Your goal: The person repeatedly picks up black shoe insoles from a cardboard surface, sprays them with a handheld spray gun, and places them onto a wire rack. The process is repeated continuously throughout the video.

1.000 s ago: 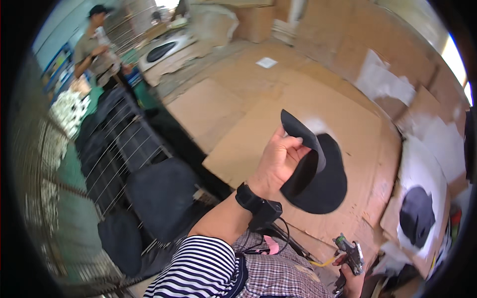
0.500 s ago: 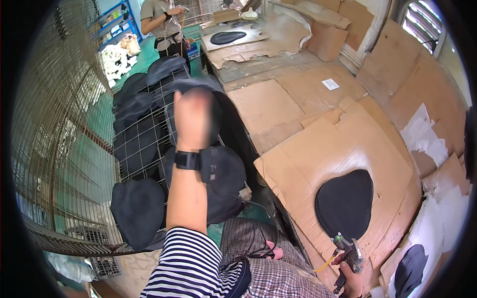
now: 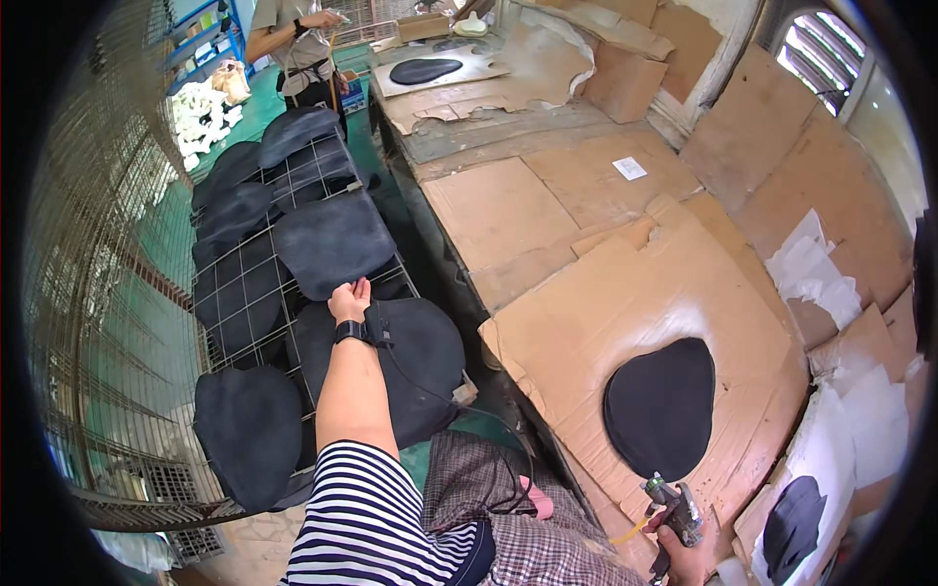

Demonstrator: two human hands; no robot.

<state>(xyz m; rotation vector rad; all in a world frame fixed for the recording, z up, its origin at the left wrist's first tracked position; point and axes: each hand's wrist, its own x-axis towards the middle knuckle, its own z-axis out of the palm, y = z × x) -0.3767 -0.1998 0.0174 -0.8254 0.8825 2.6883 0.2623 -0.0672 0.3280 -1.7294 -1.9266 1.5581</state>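
My left hand (image 3: 350, 301) reaches over a wire rack (image 3: 256, 337). Its fingers are pinched at the near edge of a rounded black pad (image 3: 334, 242) lying on the wires. Just below my wrist, another black pad (image 3: 415, 347) lies on the rack, partly hidden by my forearm. My right hand (image 3: 682, 559) is wrapped around a spray gun (image 3: 674, 516) with a yellowish hose, at the lower right. Beyond the gun's nozzle, a stack of black oval pads (image 3: 662, 408) rests on a cardboard sheet (image 3: 572, 322).
Several more black pads (image 3: 249, 430) cover the rack, beside curved wire racks (image 3: 117, 293) on the left. Cardboard panels (image 3: 752, 146) line the bench's right side. Another black pad (image 3: 426, 70) lies at the bench's far end. A person (image 3: 293, 44) stands beyond the rack.
My left hand has come back toward me, and a black pad now lies flat on the rack at its fingertips. The view has shifted slightly right; my right hand keeps the spray gun.
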